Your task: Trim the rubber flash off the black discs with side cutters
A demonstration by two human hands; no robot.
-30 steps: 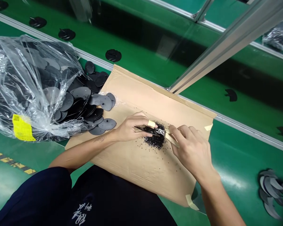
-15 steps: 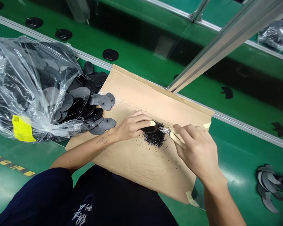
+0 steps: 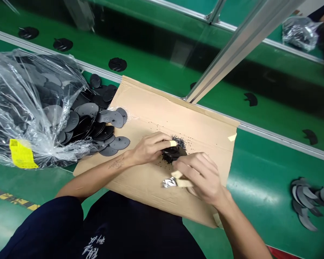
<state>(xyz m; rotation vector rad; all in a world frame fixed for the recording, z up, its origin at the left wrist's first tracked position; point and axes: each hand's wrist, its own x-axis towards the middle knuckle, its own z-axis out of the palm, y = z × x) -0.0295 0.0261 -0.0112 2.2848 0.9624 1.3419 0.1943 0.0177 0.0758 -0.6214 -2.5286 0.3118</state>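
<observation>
My left hand (image 3: 148, 148) is closed on a black plastic disc (image 3: 171, 150), held flat over a pile of black shavings (image 3: 178, 143) on a sheet of brown cardboard (image 3: 162, 187). A strip of tape wraps its fingertip. My right hand (image 3: 202, 176) is closed around a small cutting tool (image 3: 175, 181) with a taped handle and a shiny metal tip that points left, just below the disc and apart from it.
A clear plastic bag (image 3: 29, 108) of black discs spills open at the left, with loose discs (image 3: 108, 126) beside the cardboard. More discs (image 3: 117, 64) lie on the green conveyor behind. Cut curved pieces (image 3: 305, 205) are stacked at the right. A metal rail (image 3: 232, 46) crosses overhead.
My right hand has drawn the tool back from the disc, down and to the left, and turned it. My left hand stays on the disc over the shavings.
</observation>
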